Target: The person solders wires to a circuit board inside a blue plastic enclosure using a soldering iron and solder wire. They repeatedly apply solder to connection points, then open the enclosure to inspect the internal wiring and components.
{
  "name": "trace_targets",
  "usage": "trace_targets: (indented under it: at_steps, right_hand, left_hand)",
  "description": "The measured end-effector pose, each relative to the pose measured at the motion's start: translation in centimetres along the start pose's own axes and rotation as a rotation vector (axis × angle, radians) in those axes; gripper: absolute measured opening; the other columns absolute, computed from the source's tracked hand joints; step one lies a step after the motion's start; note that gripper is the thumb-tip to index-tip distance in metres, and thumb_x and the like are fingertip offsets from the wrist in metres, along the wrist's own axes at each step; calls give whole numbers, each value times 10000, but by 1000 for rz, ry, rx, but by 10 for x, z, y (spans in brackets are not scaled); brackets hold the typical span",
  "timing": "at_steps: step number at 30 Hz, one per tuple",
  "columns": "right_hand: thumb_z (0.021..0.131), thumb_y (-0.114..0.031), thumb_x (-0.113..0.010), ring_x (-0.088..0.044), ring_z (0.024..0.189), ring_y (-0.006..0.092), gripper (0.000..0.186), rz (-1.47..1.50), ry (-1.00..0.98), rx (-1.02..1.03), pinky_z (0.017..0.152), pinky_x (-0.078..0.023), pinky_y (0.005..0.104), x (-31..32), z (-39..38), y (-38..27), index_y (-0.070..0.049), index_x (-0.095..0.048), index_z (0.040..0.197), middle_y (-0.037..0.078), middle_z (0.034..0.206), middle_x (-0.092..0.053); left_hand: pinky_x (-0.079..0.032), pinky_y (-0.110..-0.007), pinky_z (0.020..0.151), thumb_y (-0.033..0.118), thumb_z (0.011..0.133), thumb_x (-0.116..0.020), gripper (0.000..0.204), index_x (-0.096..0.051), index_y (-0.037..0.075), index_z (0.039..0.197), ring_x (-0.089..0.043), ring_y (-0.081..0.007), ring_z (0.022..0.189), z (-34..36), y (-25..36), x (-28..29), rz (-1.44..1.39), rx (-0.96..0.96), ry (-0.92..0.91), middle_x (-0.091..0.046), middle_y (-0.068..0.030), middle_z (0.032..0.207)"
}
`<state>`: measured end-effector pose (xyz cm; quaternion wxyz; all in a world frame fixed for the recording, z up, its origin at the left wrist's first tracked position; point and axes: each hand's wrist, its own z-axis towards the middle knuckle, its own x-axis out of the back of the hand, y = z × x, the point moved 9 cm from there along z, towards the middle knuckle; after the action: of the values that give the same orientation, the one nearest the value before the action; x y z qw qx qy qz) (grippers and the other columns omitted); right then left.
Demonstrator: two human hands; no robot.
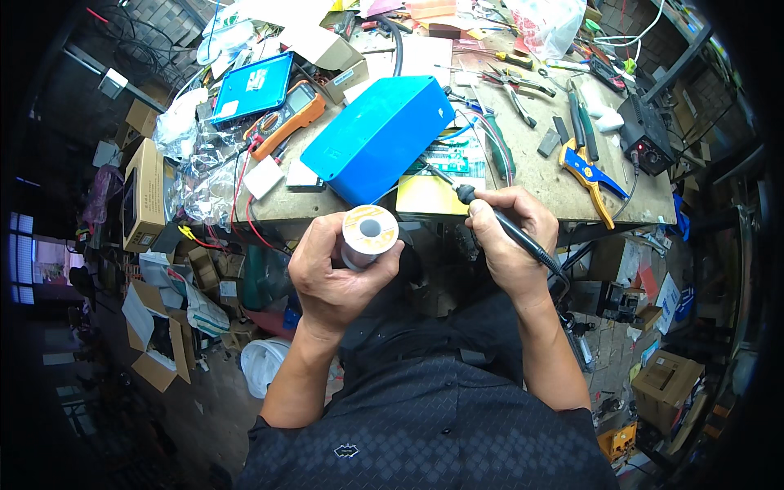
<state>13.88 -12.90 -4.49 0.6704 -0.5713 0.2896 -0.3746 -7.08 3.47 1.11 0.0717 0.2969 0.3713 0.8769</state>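
Note:
My left hand (pixel 335 269) is wrapped round a spool of solder wire (pixel 359 249), its labelled end facing up, just off the table's front edge. A thin strand runs from the spool toward the work. In my right hand (pixel 516 241) is a soldering iron (pixel 516 233), held like a pen, its tip pointing left toward a green circuit board (pixel 452 161). The board lies on a yellow sheet (pixel 429 196), partly behind a large blue box (pixel 380 135). Whether the tip touches the board I cannot make out.
Right of the board lie blue-and-yellow wire strippers (pixel 585 177), pliers (pixel 518 102) and a black soldering station (pixel 645 139). Left are an orange multimeter (pixel 286 118), a blue lid (pixel 255 86) and clear plastic bags (pixel 196 171). Cardboard boxes (pixel 155 335) stand on the floor.

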Motion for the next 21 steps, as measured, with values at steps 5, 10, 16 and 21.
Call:
trace_targets:
  at_steps: [5,10,16,21]
  right_hand:
    - [985,-102,-852,-679,789,51,167,11,-4,-11,714,-548,231,-1,0,-2,34,-817,1076,48,938,-795]
    - [985,-101,-852,-674,771,46,163,0,3,8,694,-539,227,0,0,-2,32,-818,1072,43,923,-792]
    - [980,-115,-859,-666,748,42,170,-21,8,28,670,-525,225,0,1,-2,32,-821,1058,45,899,-789]
    - [980,-122,-859,-664,743,43,178,-30,9,40,668,-521,224,0,1,-3,33,-823,1060,45,900,-790]
  left_hand:
    - [-616,-296,720,145,776,-1030,456,-752,24,1117,-782,-153,829,0,2,-1,16,-17,-12,-793,-67,968]
    - [-605,-268,740,134,789,-1020,452,-754,19,1137,-764,-110,846,1,4,-1,35,-33,-28,-783,-48,990]
    - [-606,-275,742,138,790,-1019,451,-753,19,1133,-762,-115,842,1,3,-2,24,-28,-29,-783,-50,980]
    - [-606,-276,742,146,790,-1022,454,-753,21,1134,-762,-117,841,2,4,-1,40,-40,-25,-782,-51,980]
